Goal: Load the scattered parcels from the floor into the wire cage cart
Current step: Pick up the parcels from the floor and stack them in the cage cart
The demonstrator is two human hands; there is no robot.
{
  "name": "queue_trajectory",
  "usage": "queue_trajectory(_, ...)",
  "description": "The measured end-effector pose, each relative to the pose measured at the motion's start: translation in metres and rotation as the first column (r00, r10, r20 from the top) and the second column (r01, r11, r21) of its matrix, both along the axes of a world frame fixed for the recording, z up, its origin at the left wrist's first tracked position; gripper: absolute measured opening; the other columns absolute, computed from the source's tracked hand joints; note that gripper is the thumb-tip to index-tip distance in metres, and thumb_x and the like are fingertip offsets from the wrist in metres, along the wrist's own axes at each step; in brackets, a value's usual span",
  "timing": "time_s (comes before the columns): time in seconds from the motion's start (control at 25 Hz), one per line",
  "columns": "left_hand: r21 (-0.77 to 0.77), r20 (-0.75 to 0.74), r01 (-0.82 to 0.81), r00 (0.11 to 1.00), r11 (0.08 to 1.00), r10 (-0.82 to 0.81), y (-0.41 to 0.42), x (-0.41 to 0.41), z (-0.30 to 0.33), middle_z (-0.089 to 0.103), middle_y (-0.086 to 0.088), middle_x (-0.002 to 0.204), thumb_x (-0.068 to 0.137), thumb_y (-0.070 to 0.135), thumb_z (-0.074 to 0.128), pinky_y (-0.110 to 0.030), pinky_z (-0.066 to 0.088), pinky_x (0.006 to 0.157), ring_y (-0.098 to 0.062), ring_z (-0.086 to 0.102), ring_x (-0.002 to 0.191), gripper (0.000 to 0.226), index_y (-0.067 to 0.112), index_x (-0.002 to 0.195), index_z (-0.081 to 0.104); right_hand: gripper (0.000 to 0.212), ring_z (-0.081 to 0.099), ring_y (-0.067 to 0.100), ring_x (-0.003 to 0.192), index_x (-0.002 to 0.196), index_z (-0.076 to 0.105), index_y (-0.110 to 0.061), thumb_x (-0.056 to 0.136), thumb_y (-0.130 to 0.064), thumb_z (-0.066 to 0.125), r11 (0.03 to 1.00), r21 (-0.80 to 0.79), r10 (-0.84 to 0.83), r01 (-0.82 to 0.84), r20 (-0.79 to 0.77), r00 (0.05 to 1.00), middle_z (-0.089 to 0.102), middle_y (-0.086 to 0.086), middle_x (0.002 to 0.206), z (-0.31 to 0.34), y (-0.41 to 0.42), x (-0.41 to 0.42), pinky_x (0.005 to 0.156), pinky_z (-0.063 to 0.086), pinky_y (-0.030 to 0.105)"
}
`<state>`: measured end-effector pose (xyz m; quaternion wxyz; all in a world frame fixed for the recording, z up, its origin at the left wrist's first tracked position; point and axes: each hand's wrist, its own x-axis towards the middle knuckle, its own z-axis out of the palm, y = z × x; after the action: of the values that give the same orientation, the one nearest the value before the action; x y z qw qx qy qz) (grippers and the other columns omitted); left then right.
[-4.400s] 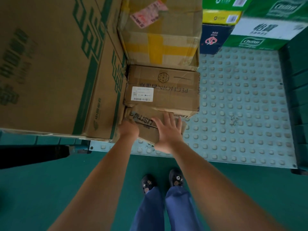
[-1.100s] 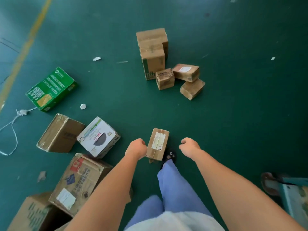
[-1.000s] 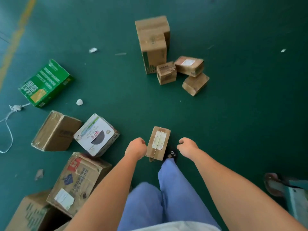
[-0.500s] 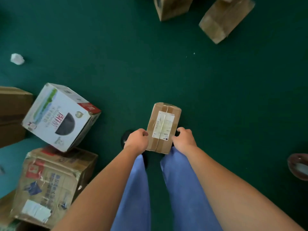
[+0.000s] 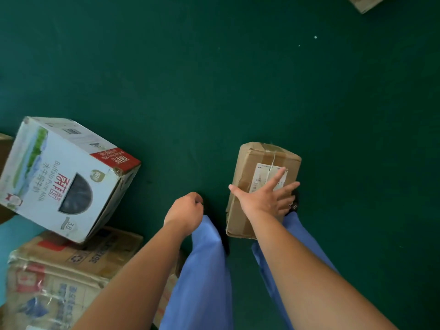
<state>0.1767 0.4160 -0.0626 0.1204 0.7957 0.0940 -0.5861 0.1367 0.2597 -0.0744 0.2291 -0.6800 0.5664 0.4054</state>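
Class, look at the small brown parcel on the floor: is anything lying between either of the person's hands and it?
Nothing visible does. The right hand already lies spread across the small brown parcel. The left hand, loosely curled and holding nothing, has only bare green floor between it and the parcel.

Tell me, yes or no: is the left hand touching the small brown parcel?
No; the left hand hangs curled apart from the parcel, which only the right hand touches.
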Motion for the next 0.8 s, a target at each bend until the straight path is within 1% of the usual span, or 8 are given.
queue_trajectory(0.12, 0.027, -0.006, 0.046, 0.999, 0.999, -0.046, 0.005, 0.012, 0.003, 0.061, -0.008, 0.121, 0.095, 0.012, 0.035, -0.034, 0.05, 0.087, -0.026, 0.059, 0.103, 0.036, 0.014, 0.125, 0.056, 0.132, 0.0, 0.043, 0.144, 0.149, -0.019, -0.034, 0.064, -0.062, 0.078, 0.999, -0.053, -0.011, 0.012, 0.015, 1.0, -0.025, 0.015, 0.156, 0.001, 0.001, 0.005, 0.116, 0.01, 0.051)
queue_trajectory(0.2, 0.018, -0.004, 0.063, 0.998, 0.998, -0.063, -0.001, 0.022, 0.016, 0.06, -0.008, 0.124, 0.095, 0.012, 0.035, -0.034, 0.05, 0.088, -0.026, 0.058, 0.106, 0.037, 0.014, 0.127, 0.055, 0.129, 0.005, 0.042, 0.143, 0.15, -0.015, -0.037, 0.064, -0.063, 0.077, 0.998, -0.068, 0.008, -0.006, 0.024, 1.0, -0.019, 0.014, 0.157, 0.013, -0.008, 0.01, 0.115, 0.012, 0.049)
queue_trajectory(0.36, -0.046, 0.011, 0.092, 0.996, 0.995, -0.092, -0.032, 0.045, 0.054, 0.057, -0.008, 0.129, 0.096, 0.012, 0.034, -0.035, 0.049, 0.092, -0.026, 0.057, 0.111, 0.039, 0.014, 0.13, 0.053, 0.126, 0.002, 0.042, 0.144, 0.149, -0.013, -0.04, 0.064, -0.063, 0.077, 0.997, -0.06, 0.055, -0.05, 0.084, 0.995, -0.019, 0.012, 0.157, 0.057, -0.036, 0.032, 0.116, 0.012, 0.049)
queue_trajectory(0.52, -0.108, 0.072, 0.121, 0.991, 0.987, -0.114, -0.072, 0.073, 0.108, 0.057, -0.006, 0.131, 0.097, 0.012, 0.033, -0.031, 0.046, 0.092, -0.023, 0.056, 0.114, 0.039, 0.014, 0.131, 0.052, 0.126, 0.001, 0.043, 0.144, 0.149, -0.016, -0.041, 0.065, -0.064, 0.075, 0.996, -0.078, 0.058, -0.045, 0.175, 0.983, -0.021, 0.013, 0.157, 0.121, -0.072, 0.065, 0.116, 0.01, 0.05)
queue_trajectory(0.64, -0.143, 0.124, 0.136, 0.985, 0.98, -0.119, -0.104, 0.098, 0.159, 0.056, -0.006, 0.133, 0.097, 0.012, 0.033, -0.03, 0.045, 0.093, -0.023, 0.055, 0.115, 0.04, 0.014, 0.132, 0.051, 0.126, 0.002, 0.044, 0.144, 0.149, -0.017, -0.04, 0.065, -0.067, 0.074, 0.995, -0.094, 0.039, -0.017, 0.237, 0.971, -0.021, 0.015, 0.157, 0.179, -0.104, 0.088, 0.116, 0.011, 0.05)
queue_trajectory(0.8, -0.16, 0.191, 0.103, 0.979, 0.982, -0.072, -0.139, 0.122, 0.229, 0.055, -0.005, 0.132, 0.096, 0.012, 0.033, -0.028, 0.046, 0.09, -0.019, 0.054, 0.107, 0.039, 0.015, 0.131, 0.052, 0.127, 0.005, 0.044, 0.144, 0.149, -0.017, -0.039, 0.064, -0.069, 0.072, 0.994, -0.084, -0.036, 0.062, 0.286, 0.958, -0.019, 0.018, 0.157, 0.252, -0.143, 0.116, 0.115, 0.012, 0.05)
